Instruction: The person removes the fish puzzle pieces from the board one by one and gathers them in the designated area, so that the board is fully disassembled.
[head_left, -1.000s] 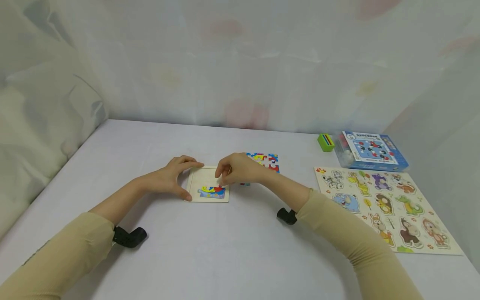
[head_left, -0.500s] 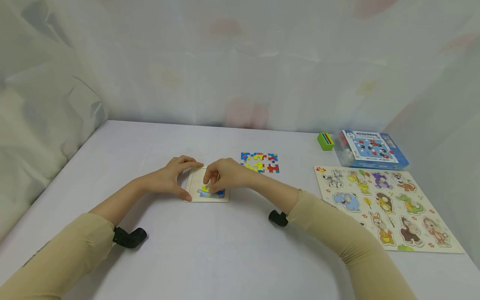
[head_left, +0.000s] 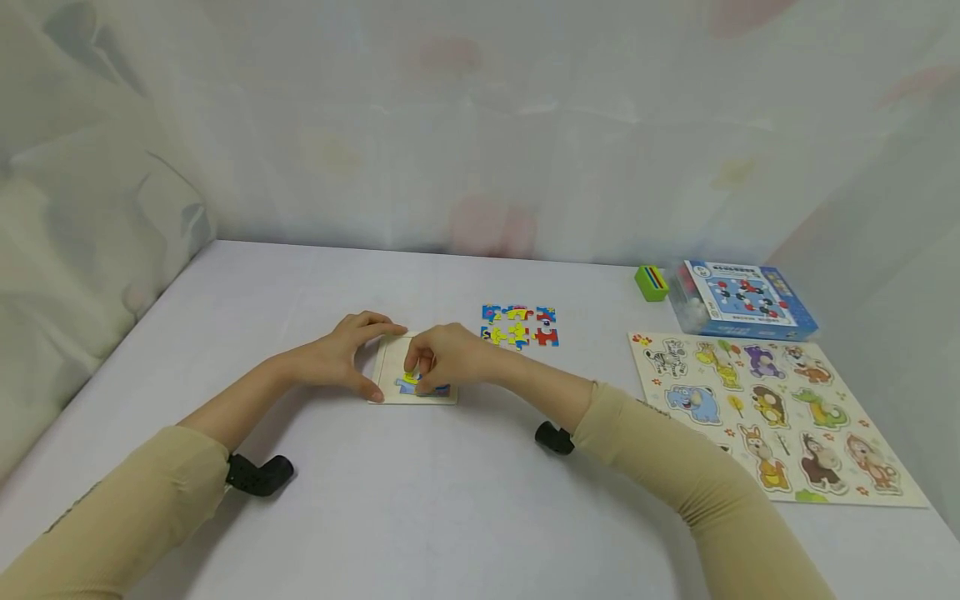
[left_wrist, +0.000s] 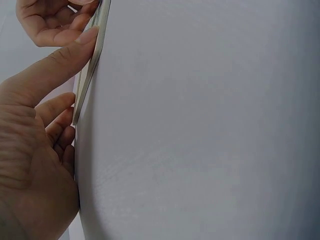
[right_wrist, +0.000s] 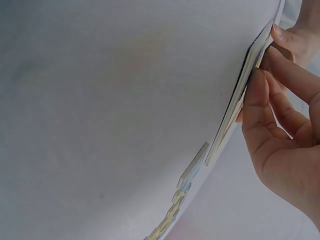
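A small square wooden puzzle tray (head_left: 391,357) lies flat on the white table, with joined blue and yellow puzzle pieces (head_left: 407,386) in its near part. My left hand (head_left: 337,354) holds the tray's left side, thumb at the near corner and a finger along the far edge. Over the tray's near right part is my right hand (head_left: 453,358). Its thumb and curled index finger come down on a puzzle piece, which they mostly cover. In the right wrist view, these fingertips (right_wrist: 257,82) meet the tray top.
Several loose jigsaw pieces (head_left: 517,313) lie in two rows right of the tray. Farther right are a large animal puzzle board (head_left: 716,417), a blue boxed set (head_left: 750,296) and a green block (head_left: 651,284). A white curtain (head_left: 480,125) hangs behind.
My right hand has moved left and toward me over the tray, uncovering the loose pieces, and now sits low on the joined ones. The left hand and tray have stayed in place.
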